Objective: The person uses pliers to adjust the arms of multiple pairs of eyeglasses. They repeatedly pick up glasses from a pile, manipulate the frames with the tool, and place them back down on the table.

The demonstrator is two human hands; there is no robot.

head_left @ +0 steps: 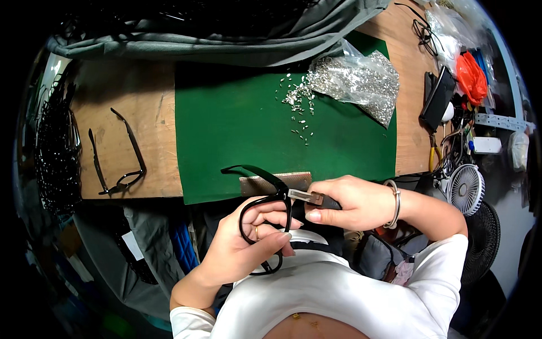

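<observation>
- Glasses frame (279,195), black, is in the left hand (237,248), at the near edge of the table (124,79); one of its arms reaches over the green mat (231,124).
- Left fingers grasp the rim, thumb in front and other fingers behind it; one wears a ring (257,231).
- Right hand (355,203) has its fingers wrapped around the dark handle of a hand tool (307,196), whose metal tip meets the frame near the hinge.
- Silver bracelet (397,204) circles the right wrist.
- Brown textured strip (254,185) lies just behind the frame, along the mat's near edge.
- Small silver pieces (299,96) are scattered farther back on the mat, beside a clear plastic bag (361,79) full of similar pieces.
- To the left, on bare wood, rest other glasses (135,144) with arms unfolded, near a heap of shiny black things (56,147).
- Grey cloth (226,48) drapes across the far side.
- To the right are a phone (437,101), a red bag (471,79), yellow-handled pliers (432,152) and a small white fan (466,189).
</observation>
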